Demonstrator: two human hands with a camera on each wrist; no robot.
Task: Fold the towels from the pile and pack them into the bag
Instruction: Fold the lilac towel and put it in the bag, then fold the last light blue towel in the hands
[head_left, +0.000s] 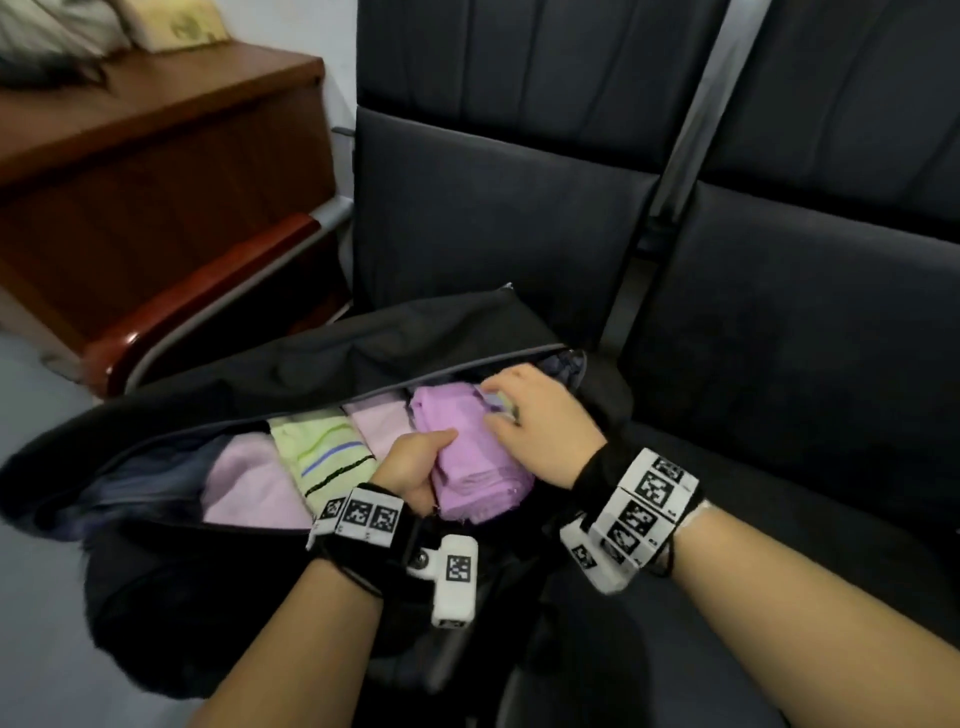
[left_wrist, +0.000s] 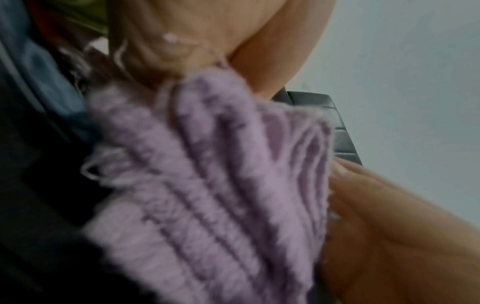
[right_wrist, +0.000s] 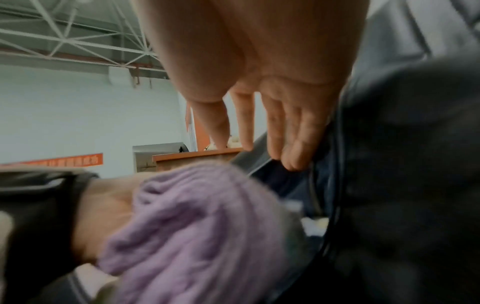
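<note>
A black duffel bag (head_left: 363, 343) lies open on a dark seat. Inside it, from left to right, sit a pale pink towel (head_left: 249, 483), a yellow-green striped towel (head_left: 322, 452) and another pink towel (head_left: 379, 421). A folded purple towel (head_left: 467, 467) lies half in the bag's right end. My left hand (head_left: 415, 462) grips its near left edge, thumb on top; the left wrist view shows its stacked layers (left_wrist: 207, 185). My right hand (head_left: 524, 410) lies over the towel's far end. Its fingers (right_wrist: 285, 127) are straight and touch the bag's lining (right_wrist: 402, 164).
A brown wooden cabinet (head_left: 156, 156) stands at the left, with a wooden armrest (head_left: 208, 291) just behind the bag. Dark padded seats (head_left: 779, 312) stretch to the right. Pale floor (head_left: 31, 571) shows at the lower left.
</note>
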